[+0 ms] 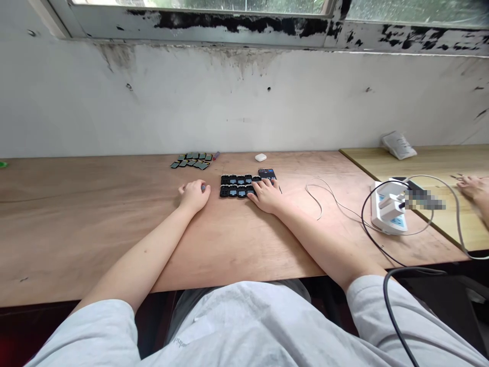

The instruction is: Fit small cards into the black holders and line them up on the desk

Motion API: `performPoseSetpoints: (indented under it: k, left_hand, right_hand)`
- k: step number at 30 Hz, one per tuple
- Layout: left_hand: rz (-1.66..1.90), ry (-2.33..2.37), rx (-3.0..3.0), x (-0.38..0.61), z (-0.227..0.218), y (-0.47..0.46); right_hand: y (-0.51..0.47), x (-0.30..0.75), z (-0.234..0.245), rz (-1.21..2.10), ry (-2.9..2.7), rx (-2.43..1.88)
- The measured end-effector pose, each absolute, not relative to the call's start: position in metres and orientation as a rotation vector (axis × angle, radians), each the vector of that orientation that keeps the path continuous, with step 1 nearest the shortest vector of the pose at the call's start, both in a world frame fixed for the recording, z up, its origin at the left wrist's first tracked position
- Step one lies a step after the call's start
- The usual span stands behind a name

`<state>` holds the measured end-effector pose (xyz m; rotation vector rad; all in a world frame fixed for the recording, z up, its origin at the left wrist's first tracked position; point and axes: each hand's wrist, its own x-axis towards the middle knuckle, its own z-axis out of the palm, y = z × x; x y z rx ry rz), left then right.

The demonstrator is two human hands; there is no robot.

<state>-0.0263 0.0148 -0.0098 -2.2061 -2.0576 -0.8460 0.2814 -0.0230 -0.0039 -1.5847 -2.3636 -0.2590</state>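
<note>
Two rows of small black framed parts with blue-grey faces [237, 186] lie on the wooden table [95, 224]. My right hand [267, 196] rests flat at the right end of these rows, fingers stretched out and touching the nearest parts. My left hand [194, 195] lies curled on the table just left of the rows, fingers closed round a small dark item I cannot make out. A dark phone [267, 174] lies just beyond my right hand. Several loose greenish flat pieces [191, 161] sit farther back on the left.
A white earbud case [260, 157] lies at the back. A white cable [319, 199] and a white power strip with a plug [389, 208] are to the right. Another person's hand [473, 189] rests on the neighbouring lighter table [439, 163]. A wall rises behind.
</note>
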Motion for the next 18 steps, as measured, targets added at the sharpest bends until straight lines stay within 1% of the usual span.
performPoseSetpoints:
  k: [9, 18]
  left_hand:
    - [-0.835, -2.009, -2.241, -0.024, -0.011, 0.014]
    - [-0.824, -2.002, -2.248, -0.024, -0.010, 0.013]
  right_hand:
    - [-0.047, 0.283, 0.003, -0.222, -2.379, -1.565]
    - [-0.061, 0.276, 0.010, -0.272, -2.372, -1.542]
